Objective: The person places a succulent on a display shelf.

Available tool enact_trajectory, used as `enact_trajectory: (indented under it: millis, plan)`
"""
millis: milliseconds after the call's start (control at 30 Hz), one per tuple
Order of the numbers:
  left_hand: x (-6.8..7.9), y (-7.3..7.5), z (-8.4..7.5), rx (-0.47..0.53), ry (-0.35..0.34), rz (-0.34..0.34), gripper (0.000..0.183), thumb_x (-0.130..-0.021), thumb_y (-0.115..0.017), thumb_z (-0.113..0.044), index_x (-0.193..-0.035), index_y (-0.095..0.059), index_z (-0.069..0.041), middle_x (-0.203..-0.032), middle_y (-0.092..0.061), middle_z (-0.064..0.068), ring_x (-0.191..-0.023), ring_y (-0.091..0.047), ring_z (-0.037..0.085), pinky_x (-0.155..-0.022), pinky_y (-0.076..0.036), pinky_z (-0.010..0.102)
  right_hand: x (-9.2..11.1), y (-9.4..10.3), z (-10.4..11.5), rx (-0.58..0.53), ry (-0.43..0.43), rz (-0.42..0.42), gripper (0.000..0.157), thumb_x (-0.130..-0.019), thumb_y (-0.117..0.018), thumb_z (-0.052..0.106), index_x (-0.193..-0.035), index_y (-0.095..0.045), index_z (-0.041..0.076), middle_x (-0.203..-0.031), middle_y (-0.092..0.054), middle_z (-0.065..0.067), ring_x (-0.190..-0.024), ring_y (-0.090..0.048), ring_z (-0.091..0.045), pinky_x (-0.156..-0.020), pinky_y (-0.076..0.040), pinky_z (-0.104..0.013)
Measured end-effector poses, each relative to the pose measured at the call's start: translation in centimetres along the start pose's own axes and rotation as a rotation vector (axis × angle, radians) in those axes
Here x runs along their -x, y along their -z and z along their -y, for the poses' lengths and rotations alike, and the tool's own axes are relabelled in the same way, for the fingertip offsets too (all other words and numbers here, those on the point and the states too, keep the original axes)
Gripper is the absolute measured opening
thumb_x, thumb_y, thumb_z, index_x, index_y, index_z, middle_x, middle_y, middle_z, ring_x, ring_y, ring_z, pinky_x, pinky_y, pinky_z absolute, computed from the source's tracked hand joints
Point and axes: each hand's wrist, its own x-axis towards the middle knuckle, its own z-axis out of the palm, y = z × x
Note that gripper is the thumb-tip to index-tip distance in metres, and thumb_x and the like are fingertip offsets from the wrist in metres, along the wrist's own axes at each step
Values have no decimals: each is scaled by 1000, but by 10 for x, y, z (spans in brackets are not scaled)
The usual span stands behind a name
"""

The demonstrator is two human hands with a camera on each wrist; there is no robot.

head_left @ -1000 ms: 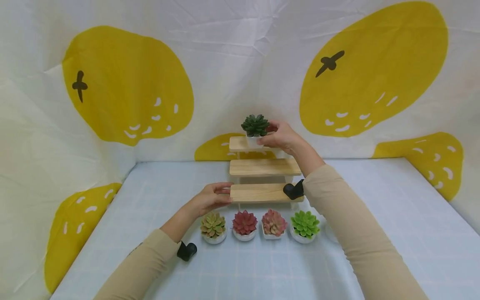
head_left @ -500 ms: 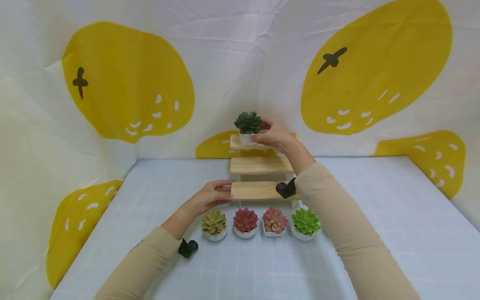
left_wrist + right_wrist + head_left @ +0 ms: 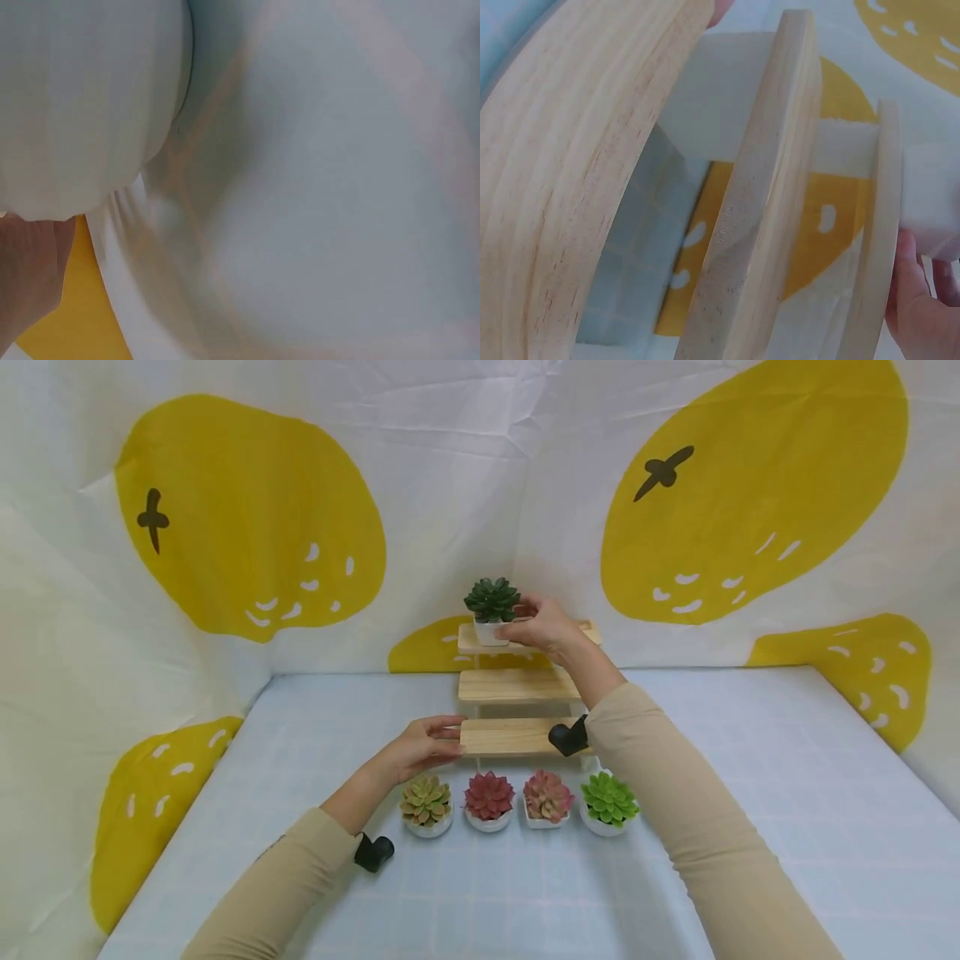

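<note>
A dark green potted succulent (image 3: 492, 599) stands at the left end of the top tier of a three-tier wooden display stand (image 3: 517, 686). My right hand (image 3: 546, 628) holds its white pot (image 3: 930, 187) from the right side, thumb low on the front. At the stand's lowest tier, my left hand (image 3: 420, 747) grips the left end between thumb and fingers. Four-sided and round white pots line the table before the stand: a yellow-green succulent (image 3: 426, 802), a dark red one (image 3: 489, 797), a pink one (image 3: 547, 797) and a bright green one (image 3: 609, 800).
A light blue checked cloth (image 3: 480, 902) covers the table. Behind it hangs a white curtain (image 3: 465, 468) with large yellow fruit prints. Black wrist mounts (image 3: 570, 737) stick out from both sleeves. The right forearm passes over the table's right side.
My right hand has shifted the dark green succulent slightly left along the top tier, to its left end. The left hand keeps its place on the lowest tier.
</note>
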Motion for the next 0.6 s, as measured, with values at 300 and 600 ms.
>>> enact_trajectory:
  millis: [300, 600]
  plan:
    - [-1, -2, 0, 2, 3, -7, 56, -86, -59, 8, -138, -41, 1, -130, -46, 25, -98, -57, 23, -89, -50, 33, 13, 10, 11, -107, -5, 18, 73, -82, -63, -9, -145, -28, 3, -139, -35, -20, -121, -44, -37, -99, -42, -42]
    - [1, -1, 0, 6, 9, -13, 57, -86, -59, 8, -139, -40, 1, -131, -46, 26, -97, -58, 21, -90, -49, 34, 26, 30, 21, -122, 14, 43, 66, -84, -60, -10, -142, -33, 1, -139, -33, -24, -119, -43, -32, -102, -38, -41]
